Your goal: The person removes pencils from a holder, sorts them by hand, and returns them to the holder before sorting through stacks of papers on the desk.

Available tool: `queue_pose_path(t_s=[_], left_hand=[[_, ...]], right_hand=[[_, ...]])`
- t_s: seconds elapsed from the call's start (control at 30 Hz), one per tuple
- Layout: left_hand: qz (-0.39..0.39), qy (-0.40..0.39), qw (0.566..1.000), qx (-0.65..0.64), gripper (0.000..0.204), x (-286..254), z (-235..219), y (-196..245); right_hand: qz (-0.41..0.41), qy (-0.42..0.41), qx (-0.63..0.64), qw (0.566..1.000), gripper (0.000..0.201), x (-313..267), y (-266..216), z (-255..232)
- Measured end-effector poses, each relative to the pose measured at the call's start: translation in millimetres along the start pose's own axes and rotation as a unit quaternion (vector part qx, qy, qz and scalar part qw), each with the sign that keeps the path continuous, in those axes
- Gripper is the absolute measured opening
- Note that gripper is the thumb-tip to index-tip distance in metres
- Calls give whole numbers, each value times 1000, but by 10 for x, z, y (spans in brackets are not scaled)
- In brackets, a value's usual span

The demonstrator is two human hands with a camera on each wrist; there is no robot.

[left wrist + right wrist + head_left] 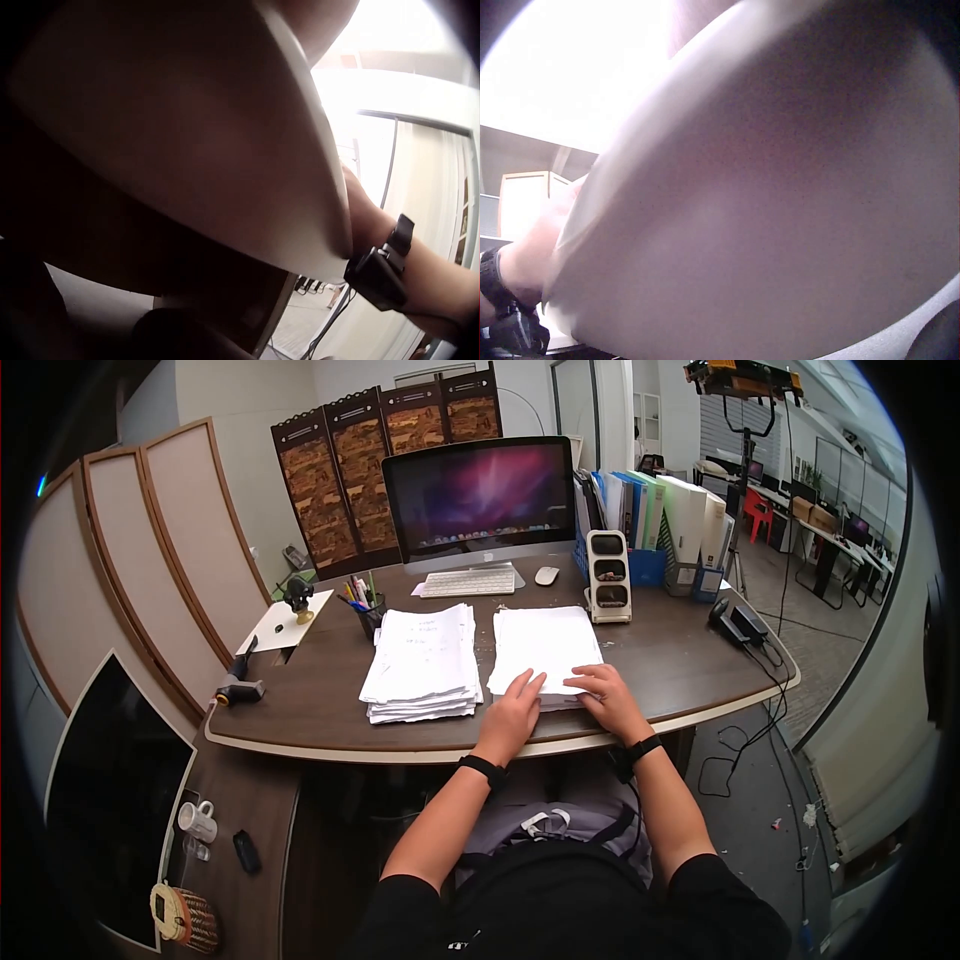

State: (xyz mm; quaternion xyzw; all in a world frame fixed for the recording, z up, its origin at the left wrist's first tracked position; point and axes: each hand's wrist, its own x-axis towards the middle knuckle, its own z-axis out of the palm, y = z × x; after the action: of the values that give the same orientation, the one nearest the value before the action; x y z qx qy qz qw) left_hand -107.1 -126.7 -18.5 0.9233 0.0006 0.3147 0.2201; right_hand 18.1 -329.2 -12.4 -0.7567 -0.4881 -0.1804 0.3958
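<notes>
Two stacks of white paper lie side by side on the desk. The left stack has faint handwriting on its top sheet and uneven edges. At the near edge of the right stack, the left hand rests with its fingers on the paper's lower part. The right hand lies at the same stack's near right corner, fingers spread and slightly bent over the top sheet. Both wrist views are mostly filled by the pale desk edge; the right hand shows partly in the left wrist view.
Behind the stacks stand a keyboard, a mouse and a monitor. A pen cup is beside the left stack. A white holder and binders stand at the right. Black adapters lie near the right edge.
</notes>
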Motion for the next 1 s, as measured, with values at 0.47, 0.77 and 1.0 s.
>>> queue_pose_path(t_s=[0.47, 0.77, 1.0], left_hand=[[32, 150, 971, -182, 33, -38, -11, -155], [92, 210, 960, -163, 36, 373, -690, -197], [175, 305, 936, -16, 38, 425, -1639, -412]], right_hand=[[88, -12, -62, 994, 89, 26, 49, 102], [50, -30, -71, 996, 46, 18, 80, 133], [57, -19, -79, 995, 40, -20, 110, 158]])
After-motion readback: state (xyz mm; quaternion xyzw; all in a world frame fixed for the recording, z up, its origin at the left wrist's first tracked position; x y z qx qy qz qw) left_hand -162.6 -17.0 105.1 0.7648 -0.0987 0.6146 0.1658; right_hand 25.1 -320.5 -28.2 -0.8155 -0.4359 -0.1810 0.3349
